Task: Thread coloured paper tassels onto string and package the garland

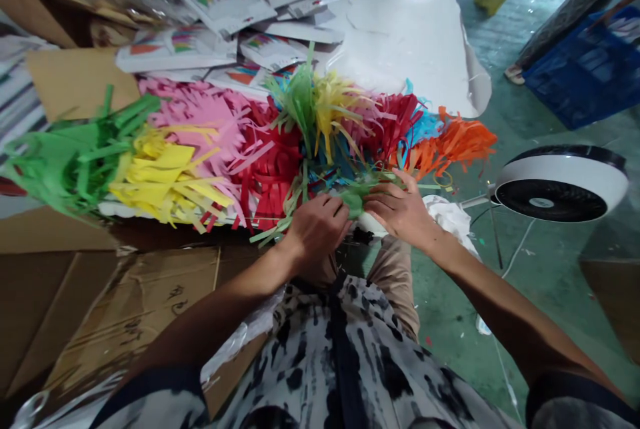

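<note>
Our left grip (323, 219): pinched green tassel (354, 202)
Our right grip (397, 208): pinched it
Tassel: lay between, at desk's (405, 36) near edge

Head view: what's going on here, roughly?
A person has both hands at the table's near edge. The left hand and right hand hold a green tassel between them. Spread along that edge are other tassels: yellow, pink, red and, at the right end, orange. Packets lie piled beyond them on the white table, and a fan stands off to the right.
</note>
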`<action>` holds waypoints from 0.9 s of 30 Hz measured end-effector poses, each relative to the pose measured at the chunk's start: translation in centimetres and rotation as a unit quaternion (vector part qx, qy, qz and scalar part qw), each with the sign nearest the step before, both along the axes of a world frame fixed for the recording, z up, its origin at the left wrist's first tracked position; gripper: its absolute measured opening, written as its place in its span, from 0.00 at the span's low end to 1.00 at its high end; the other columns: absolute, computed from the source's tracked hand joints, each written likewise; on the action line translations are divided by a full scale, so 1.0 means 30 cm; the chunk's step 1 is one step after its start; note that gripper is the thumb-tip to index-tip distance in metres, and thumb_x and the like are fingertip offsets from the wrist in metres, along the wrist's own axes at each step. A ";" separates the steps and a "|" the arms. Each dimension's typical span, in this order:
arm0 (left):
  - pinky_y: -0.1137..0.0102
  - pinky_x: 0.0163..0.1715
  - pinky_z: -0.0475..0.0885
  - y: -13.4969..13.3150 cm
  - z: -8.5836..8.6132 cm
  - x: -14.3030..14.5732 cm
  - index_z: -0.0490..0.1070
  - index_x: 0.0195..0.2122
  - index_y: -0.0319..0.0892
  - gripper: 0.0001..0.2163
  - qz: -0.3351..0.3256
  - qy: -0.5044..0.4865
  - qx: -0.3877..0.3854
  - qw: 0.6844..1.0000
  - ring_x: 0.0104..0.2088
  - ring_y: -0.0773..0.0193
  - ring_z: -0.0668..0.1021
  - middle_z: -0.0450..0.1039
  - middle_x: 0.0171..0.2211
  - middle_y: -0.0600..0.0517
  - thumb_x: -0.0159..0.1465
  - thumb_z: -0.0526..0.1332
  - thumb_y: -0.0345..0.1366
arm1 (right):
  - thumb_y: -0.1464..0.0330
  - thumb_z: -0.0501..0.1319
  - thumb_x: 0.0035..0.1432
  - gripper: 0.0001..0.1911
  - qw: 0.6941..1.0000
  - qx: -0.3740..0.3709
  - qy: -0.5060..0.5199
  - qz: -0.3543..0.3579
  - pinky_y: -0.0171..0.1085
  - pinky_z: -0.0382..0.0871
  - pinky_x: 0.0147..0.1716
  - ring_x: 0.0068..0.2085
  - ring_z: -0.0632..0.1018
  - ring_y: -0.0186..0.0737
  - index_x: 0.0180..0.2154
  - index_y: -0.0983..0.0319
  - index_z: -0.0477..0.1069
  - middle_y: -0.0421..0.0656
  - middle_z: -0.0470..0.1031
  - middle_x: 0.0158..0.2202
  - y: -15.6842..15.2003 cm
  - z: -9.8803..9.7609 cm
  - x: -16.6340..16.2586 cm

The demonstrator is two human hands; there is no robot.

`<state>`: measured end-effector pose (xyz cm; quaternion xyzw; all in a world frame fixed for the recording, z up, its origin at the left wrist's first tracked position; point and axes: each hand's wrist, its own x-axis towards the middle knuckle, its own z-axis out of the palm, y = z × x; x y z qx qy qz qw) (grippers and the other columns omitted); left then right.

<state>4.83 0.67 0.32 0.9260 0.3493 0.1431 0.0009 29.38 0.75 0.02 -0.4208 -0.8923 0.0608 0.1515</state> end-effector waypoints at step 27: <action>0.63 0.42 0.76 -0.082 -0.036 -0.107 0.80 0.51 0.42 0.11 -0.014 -0.064 0.006 0.998 0.45 0.56 0.81 0.83 0.45 0.45 0.74 0.59 0.29 | 0.62 0.65 0.71 0.10 0.999 0.011 0.025 -0.020 0.59 0.53 0.68 0.52 0.78 0.47 0.50 0.46 0.82 0.37 0.86 0.49 -0.144 0.012 0.047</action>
